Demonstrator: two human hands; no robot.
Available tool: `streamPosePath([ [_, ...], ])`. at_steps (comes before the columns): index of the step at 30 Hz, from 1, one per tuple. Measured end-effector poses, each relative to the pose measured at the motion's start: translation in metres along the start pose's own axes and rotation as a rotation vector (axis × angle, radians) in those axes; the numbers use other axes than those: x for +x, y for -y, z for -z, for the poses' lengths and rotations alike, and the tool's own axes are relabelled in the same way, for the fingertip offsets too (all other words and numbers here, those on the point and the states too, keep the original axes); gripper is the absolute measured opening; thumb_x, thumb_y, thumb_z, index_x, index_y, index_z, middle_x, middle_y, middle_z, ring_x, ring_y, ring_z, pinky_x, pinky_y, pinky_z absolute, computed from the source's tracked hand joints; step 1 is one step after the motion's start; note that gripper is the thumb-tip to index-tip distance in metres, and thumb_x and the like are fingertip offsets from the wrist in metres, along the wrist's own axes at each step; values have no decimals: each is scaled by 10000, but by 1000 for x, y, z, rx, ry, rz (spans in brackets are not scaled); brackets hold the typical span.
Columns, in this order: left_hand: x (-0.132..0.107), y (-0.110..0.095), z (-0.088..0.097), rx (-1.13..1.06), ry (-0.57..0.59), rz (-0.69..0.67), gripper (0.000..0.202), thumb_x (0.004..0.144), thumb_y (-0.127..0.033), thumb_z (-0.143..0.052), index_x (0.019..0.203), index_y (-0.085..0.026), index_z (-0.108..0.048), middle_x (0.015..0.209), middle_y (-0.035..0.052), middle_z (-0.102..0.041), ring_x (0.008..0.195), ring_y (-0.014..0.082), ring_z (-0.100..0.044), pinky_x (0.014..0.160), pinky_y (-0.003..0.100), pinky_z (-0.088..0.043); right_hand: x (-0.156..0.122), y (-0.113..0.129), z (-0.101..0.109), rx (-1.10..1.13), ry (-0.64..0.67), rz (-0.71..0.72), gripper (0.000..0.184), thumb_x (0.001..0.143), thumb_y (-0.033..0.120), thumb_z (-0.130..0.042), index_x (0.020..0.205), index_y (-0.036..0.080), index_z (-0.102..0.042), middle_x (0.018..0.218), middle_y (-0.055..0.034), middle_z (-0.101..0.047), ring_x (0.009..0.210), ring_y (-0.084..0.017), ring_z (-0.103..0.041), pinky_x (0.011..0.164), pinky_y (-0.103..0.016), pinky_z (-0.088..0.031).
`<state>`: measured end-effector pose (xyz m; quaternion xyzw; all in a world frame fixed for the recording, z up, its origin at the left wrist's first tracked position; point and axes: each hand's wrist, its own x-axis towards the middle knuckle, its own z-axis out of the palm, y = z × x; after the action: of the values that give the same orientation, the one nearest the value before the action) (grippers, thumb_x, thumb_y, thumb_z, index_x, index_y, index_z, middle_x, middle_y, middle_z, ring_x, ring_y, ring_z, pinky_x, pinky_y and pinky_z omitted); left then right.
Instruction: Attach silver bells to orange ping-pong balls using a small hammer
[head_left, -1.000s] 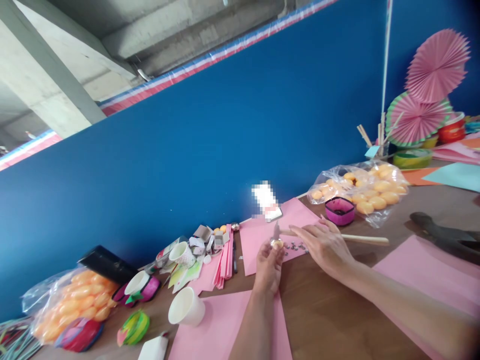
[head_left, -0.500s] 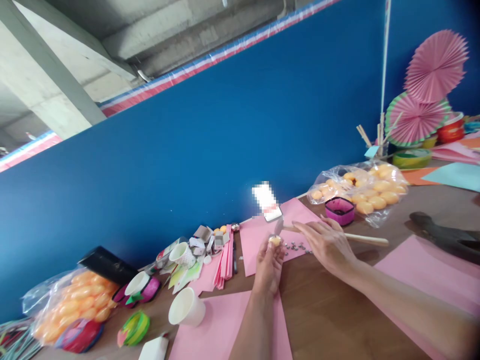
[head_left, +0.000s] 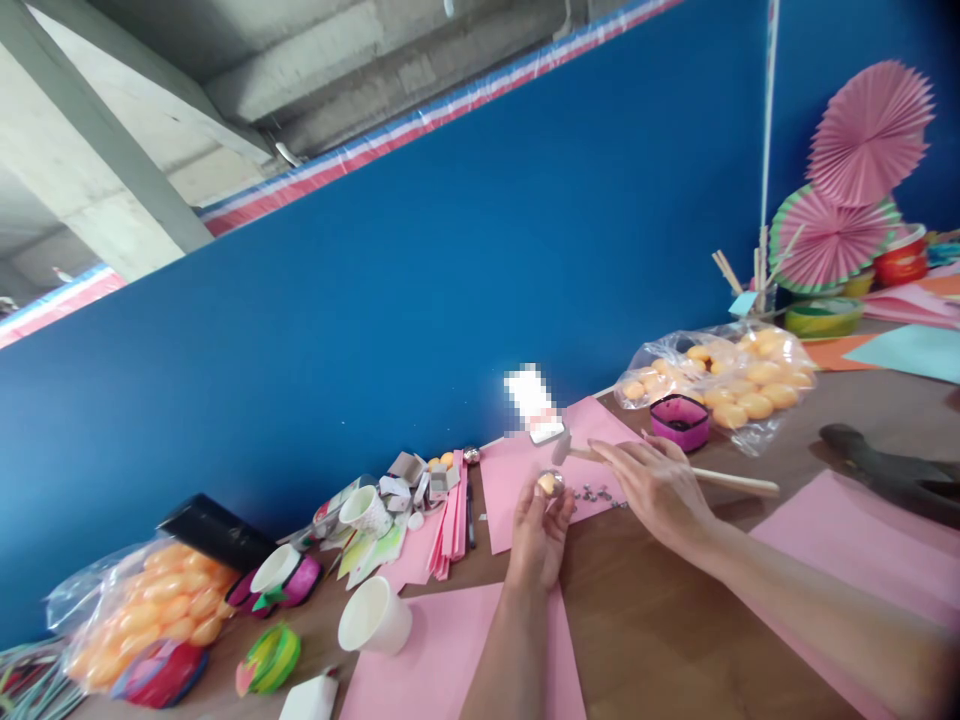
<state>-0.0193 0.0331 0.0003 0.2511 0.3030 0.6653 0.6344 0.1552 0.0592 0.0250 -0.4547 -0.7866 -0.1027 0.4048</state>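
My left hand (head_left: 541, 535) holds a small pale-orange ball (head_left: 547, 484) at its fingertips, palm up; silvery metal bits show around the ball's edge. A hammer with a grey head (head_left: 561, 447) and a light wooden handle (head_left: 739, 483) is in my right hand (head_left: 660, 487), the fingers closed over the middle of the handle. The hammer head is just above the ball, with a small gap visible between them. Several small silvery metal pieces (head_left: 596, 493), too small to name surely, lie on a pink sheet (head_left: 506, 500) between my hands.
A phone (head_left: 546, 432) leans by the blue wall. Bags of orange balls (head_left: 761, 385) stand right and far left. A white paper cup (head_left: 375, 616) stands left of my forearm, with small boxes (head_left: 405, 468) behind. A dark curved object (head_left: 877, 455) lies at right.
The hammer head has lifted slightly off the ball. The fingers of my left hand have shifted a little around the ball, showing more of its silvery edge.
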Motion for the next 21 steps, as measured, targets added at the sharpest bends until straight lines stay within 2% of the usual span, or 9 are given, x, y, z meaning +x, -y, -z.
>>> streamPosePath([
  [4,-1,0,0,9,12,5,412,745,-289,-645,1139,-223,-548,982,68,-649,835,146,-628,764,262,-487,1,-1,2,-5,-11,0,347,843,120,-428,1147,229,-554,910,-38,-673,838,-165,-583,924,-366,-280],
  [10,1,1,-2,31,-14,-28,281,743,-262,-649,1000,-160,-604,941,72,-659,828,125,-627,777,232,-478,-1,1,0,7,4,5,342,841,127,-437,1143,238,-551,900,-28,-674,846,-162,-584,949,-373,-264],
  [16,2,2,-1,38,-28,-38,240,729,-248,-661,939,-147,-607,920,65,-658,835,136,-633,803,251,-486,-1,0,-1,10,20,-9,337,850,135,-432,1149,241,-545,893,-25,-673,849,-164,-586,956,-380,-259],
  [21,1,2,-1,24,-30,-29,352,728,-227,-663,1063,-172,-570,920,64,-661,828,143,-641,805,268,-494,-2,1,-2,3,26,-10,341,849,137,-438,1156,245,-543,886,-23,-673,834,-161,-587,963,-380,-249],
])
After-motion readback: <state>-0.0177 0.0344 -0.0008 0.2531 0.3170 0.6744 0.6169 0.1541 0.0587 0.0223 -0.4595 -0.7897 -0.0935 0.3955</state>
